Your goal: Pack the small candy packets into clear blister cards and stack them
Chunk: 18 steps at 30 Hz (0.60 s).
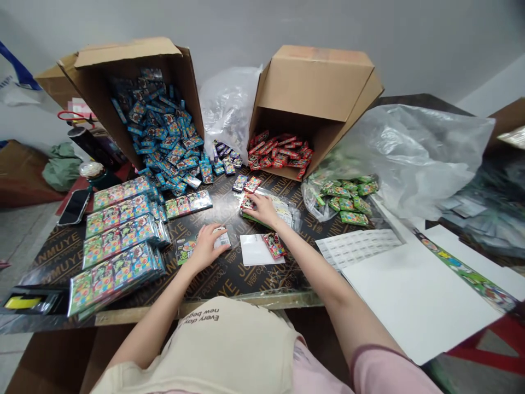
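Note:
My left hand [207,247] lies with fingers spread over a clear plastic sleeve [225,236] with green print, flat on the dark table. My right hand [263,212] is bent over a pile of clear printed sleeves [287,210], its fingertips closed on a small red packet [246,202] at the pile's left end. Just behind it sit another red packet [252,184] and a dark blue-white packet [240,183]. Between my forearms, a red packet [274,245] rests on the right side of a white card [256,251]. A joined row of small packets [188,203] lies beyond my left hand.
Cartons of blue packets [168,137] and red packets [283,150] stand behind, with purple packets [228,156] between. Green packets [346,197] spill from a plastic bag [426,148]. Stacked packed sets [118,273], a phone [74,207] and white sheets [418,295] flank the workspace.

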{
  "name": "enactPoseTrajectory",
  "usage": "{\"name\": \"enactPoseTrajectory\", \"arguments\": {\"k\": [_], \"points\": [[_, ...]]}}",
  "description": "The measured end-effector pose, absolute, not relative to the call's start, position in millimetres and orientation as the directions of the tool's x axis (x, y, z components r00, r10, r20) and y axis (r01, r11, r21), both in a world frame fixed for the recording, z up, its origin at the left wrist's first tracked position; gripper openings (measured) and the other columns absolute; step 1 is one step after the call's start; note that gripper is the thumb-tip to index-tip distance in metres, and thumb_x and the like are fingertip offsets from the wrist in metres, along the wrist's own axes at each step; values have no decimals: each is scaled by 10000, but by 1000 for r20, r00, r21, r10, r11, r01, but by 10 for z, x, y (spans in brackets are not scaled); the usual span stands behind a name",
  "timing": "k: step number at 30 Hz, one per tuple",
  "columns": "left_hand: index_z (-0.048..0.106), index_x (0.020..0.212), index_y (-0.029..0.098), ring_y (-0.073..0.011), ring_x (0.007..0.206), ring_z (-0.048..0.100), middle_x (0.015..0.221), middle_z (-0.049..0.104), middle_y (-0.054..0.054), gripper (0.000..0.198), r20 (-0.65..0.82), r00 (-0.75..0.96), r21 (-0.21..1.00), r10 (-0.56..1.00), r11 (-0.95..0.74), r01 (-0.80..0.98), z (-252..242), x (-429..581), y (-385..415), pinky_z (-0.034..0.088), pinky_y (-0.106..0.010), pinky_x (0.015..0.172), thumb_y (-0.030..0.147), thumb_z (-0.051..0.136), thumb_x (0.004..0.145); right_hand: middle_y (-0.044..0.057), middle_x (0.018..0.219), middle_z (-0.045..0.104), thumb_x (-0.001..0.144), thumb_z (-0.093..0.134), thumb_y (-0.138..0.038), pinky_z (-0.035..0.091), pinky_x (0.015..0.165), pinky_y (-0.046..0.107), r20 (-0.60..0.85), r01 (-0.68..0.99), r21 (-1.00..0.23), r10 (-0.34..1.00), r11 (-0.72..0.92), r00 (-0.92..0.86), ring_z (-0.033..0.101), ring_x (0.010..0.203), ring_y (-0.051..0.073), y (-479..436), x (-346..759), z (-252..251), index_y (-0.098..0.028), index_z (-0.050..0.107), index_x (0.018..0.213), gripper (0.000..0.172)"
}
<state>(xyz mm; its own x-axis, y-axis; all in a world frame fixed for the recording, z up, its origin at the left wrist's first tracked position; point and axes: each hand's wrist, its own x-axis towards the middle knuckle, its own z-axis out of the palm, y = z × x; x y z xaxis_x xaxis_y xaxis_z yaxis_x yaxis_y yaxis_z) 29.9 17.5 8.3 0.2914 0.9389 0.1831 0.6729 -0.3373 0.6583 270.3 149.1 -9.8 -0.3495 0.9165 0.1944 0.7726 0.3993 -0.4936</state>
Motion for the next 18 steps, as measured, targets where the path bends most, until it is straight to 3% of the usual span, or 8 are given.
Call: {"name": "enactPoseTrajectory", "arguments": {"k": [3,5,7,9,11,14,16,18], "points": [[637,1161,203,-270,1148,541,1218,612,-119,431,141,156,810,978,-205,550,138,284,201,368,-464,1028,330,706,756,74,807,688,915,424,-488,442,734,314,209,628,-696,935,348,-286,631,768,209,1280,2595,89,-156,663,891,410],[649,1144,175,-248,1034,605,1118,664,-112,457,30,67,929,997,-53,367,191,327,230,438,-401,946,387,708,742,21,611,634,934,343,-540,439,593,271,68,486,-834,922,262,-381,604,582,166,1085,2493,225,-174,620,747,496],[706,987,139,-206,824,642,907,707,-83,419,-135,70,980,988,123,156,244,399,253,487,-336,806,454,714,711,-7,535,594,910,375,-586,433,527,255,-75,354,-923,828,154,-555,580,503,150,895,2408,330,-184,588,700,500],[716,758,119,-149,624,594,678,672,-39,388,-260,121,965,958,262,5,285,471,258,471,-275,658,493,742,655,4,581,610,897,396,-598,461,559,271,-88,318,-938,789,140,-608,598,551,159,740,2365,386,-182,597,721,494],[687,634,117,-111,528,531,567,622,-10,396,-319,108,940,942,329,-88,302,524,249,427,-242,576,503,773,602,63,844,674,866,461,-603,499,714,328,52,341,-900,842,273,-536,644,797,202,624,2365,400,-174,631,912,465],[688,642,119,-108,515,525,573,630,-11,418,-358,35,921,933,359,-153,279,555,227,423,-241,566,525,770,589,136,1325,510,716,673,-588,392,995,445,311,382,-759,809,527,-500,472,1231,282,502,2391,377,-199,473,1302,731],[699,668,117,-130,548,555,610,651,-28,434,-371,43,915,928,373,-155,244,538,216,448,-264,600,542,757,599,124,1347,493,672,737,-508,336,1038,465,390,394,-658,738,642,-551,439,1259,288,451,2399,349,-226,439,1341,784],[716,720,118,-174,632,600,676,677,-58,462,-321,59,944,945,324,-56,201,476,207,476,-305,668,577,687,671,101,1253,563,692,722,-426,340,1017,456,427,421,-590,709,689,-561,501,1178,275,435,2412,307,-241,487,1293,671]]}}
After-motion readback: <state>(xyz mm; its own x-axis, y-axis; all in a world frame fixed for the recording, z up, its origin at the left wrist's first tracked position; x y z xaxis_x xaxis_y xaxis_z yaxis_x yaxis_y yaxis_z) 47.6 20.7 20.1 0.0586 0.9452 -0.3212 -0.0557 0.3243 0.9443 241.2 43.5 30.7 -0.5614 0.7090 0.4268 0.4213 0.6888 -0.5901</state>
